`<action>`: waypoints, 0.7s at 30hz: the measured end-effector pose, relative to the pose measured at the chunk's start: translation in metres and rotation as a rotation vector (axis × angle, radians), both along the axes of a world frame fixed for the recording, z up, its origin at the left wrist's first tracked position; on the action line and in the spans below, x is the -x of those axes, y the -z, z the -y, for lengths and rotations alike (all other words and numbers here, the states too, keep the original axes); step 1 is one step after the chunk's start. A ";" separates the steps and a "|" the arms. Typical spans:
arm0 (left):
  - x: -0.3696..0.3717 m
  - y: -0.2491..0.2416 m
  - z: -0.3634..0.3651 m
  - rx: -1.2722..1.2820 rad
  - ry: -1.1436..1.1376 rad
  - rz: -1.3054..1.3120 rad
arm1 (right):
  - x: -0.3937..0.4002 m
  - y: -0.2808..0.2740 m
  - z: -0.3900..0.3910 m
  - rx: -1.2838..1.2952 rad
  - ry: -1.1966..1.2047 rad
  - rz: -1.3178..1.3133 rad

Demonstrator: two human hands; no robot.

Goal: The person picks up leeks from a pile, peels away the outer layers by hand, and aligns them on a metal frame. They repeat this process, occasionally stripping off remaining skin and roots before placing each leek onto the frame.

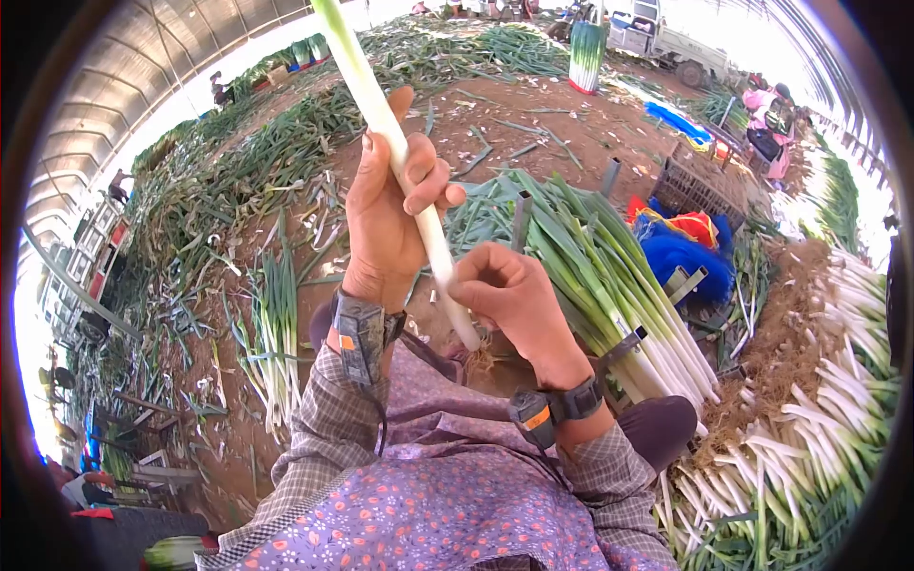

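A long green onion point(386, 119) runs diagonally across the middle of the view, its green part at the top and its white root end low, near my lap. My left hand point(390, 200) is wrapped round the white stalk at mid-length. Lower down, my right hand point(505, 295) has thumb and forefinger pinched at the stalk's side near the root end; whether a strip of skin is between them is too small to tell. Beside my right hand, a thick stack of green onions point(609, 285) lies between metal posts.
A large pile of onions point(800, 457) with roots lies at right. A small bunch point(276, 324) stands out on the soil at left. Behind are a crate point(700, 186), blue and red cloth point(685, 252), a wrapped bundle point(586, 57), a truck point(666, 48) and a person in pink point(766, 124).
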State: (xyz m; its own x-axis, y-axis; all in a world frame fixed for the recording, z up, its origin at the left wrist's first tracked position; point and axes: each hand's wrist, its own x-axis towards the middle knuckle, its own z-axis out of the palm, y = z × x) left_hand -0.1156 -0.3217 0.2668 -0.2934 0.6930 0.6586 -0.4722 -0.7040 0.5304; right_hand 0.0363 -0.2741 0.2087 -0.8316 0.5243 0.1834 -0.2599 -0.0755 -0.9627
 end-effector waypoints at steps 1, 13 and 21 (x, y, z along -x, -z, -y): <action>0.001 0.000 -0.001 -0.005 -0.012 0.006 | 0.003 0.002 0.002 -0.093 0.078 -0.035; -0.008 -0.001 -0.004 0.165 -0.294 -0.019 | -0.017 -0.016 0.007 -0.127 0.215 -0.151; -0.011 -0.006 -0.016 0.277 -0.319 0.155 | -0.028 -0.001 -0.002 -0.549 0.413 0.105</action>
